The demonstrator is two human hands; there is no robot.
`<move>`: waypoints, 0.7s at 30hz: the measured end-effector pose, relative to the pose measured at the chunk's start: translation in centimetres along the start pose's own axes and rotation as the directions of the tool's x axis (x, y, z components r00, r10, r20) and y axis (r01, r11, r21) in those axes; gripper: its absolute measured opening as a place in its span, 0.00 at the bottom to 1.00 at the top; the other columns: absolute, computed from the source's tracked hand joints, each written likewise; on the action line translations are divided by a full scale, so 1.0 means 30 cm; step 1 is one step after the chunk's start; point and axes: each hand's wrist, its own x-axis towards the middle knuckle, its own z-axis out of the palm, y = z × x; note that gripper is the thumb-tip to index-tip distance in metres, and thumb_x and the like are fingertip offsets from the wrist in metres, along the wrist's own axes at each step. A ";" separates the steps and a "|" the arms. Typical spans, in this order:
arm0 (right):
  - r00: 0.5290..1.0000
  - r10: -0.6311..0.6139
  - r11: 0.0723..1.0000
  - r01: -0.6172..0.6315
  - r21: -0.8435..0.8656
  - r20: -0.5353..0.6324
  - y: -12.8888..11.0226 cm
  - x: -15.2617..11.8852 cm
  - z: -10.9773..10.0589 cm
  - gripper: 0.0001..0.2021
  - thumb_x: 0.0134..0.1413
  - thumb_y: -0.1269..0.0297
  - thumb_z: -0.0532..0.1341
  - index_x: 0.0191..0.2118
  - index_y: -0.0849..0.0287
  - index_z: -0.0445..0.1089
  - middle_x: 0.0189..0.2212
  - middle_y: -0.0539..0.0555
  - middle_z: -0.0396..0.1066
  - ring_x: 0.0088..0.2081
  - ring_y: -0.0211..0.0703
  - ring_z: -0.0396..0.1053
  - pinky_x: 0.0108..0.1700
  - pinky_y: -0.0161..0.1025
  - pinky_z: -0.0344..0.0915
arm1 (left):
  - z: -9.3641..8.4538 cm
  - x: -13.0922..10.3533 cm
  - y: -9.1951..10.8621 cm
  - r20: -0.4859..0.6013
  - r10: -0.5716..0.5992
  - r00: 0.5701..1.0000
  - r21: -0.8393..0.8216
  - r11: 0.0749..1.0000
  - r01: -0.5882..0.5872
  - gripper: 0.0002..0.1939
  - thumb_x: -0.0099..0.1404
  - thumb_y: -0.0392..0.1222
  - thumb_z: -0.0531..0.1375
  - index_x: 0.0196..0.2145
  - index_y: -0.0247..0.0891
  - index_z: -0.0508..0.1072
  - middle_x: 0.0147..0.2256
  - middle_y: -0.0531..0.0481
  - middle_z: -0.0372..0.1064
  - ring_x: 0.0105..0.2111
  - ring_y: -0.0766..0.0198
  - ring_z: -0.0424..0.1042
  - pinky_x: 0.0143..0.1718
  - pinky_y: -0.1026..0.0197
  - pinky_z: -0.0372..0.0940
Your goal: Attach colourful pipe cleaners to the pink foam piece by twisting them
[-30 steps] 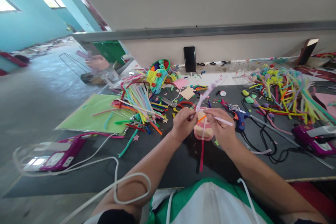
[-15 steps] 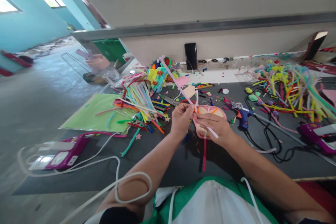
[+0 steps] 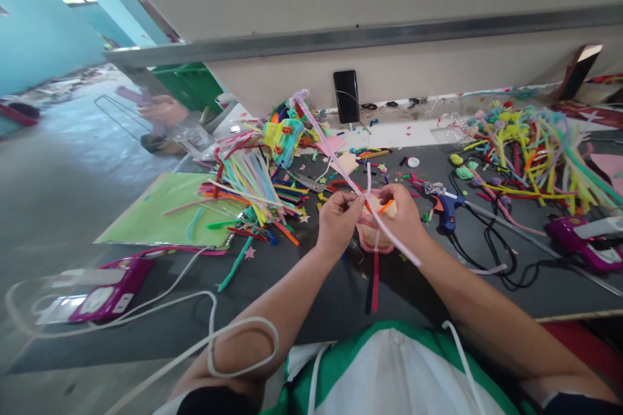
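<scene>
Now both hands, the left hand (image 3: 337, 220) and the right hand (image 3: 403, 213), are pinching the pale pink fuzzy stick (image 3: 335, 159) closer together than before, twisting it onto the little pink craft piece (image 3: 372, 240) just above the dark surface (image 3: 292, 298).

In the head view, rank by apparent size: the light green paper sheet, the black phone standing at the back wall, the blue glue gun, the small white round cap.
1. Light green paper sheet
2. Black phone, though farther away
3. Blue glue gun, close to the phone
4. Small white round cap

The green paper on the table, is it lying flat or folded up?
Flat. The green paper lies spread out on the table, with a few pipe cleaners resting across its right edge.
</scene>
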 end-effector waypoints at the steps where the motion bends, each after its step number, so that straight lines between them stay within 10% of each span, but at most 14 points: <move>1: 1.000 0.018 1.000 -0.018 -0.013 0.006 -0.002 -0.001 0.005 0.22 0.35 0.54 0.70 0.37 0.56 0.65 0.34 0.53 0.69 0.33 0.44 0.67 0.37 0.43 0.65 | 0.003 -0.005 -0.002 0.006 0.007 1.000 0.017 1.000 -0.007 0.10 0.54 0.45 0.66 0.26 0.35 0.72 0.23 0.55 0.68 0.22 0.72 0.64 0.26 0.68 0.60; 10: 0.991 0.131 0.975 -0.136 0.173 0.038 -0.001 -0.007 0.007 0.11 0.52 0.56 0.61 0.38 0.56 0.71 0.35 0.54 0.75 0.36 0.45 0.72 0.39 0.41 0.67 | 0.012 -0.016 -0.014 0.073 0.022 0.997 0.025 0.999 -0.024 0.10 0.56 0.44 0.65 0.27 0.35 0.72 0.20 0.56 0.66 0.19 0.73 0.61 0.24 0.68 0.58; 21: 0.939 0.342 0.849 -0.322 0.418 0.029 0.039 -0.005 0.024 0.08 0.48 0.58 0.64 0.31 0.56 0.73 0.29 0.51 0.75 0.32 0.43 0.72 0.36 0.39 0.67 | 0.023 -0.017 -0.034 0.229 -0.118 0.966 -0.265 0.948 0.178 0.12 0.56 0.45 0.66 0.27 0.34 0.71 0.17 0.56 0.63 0.17 0.74 0.60 0.22 0.69 0.56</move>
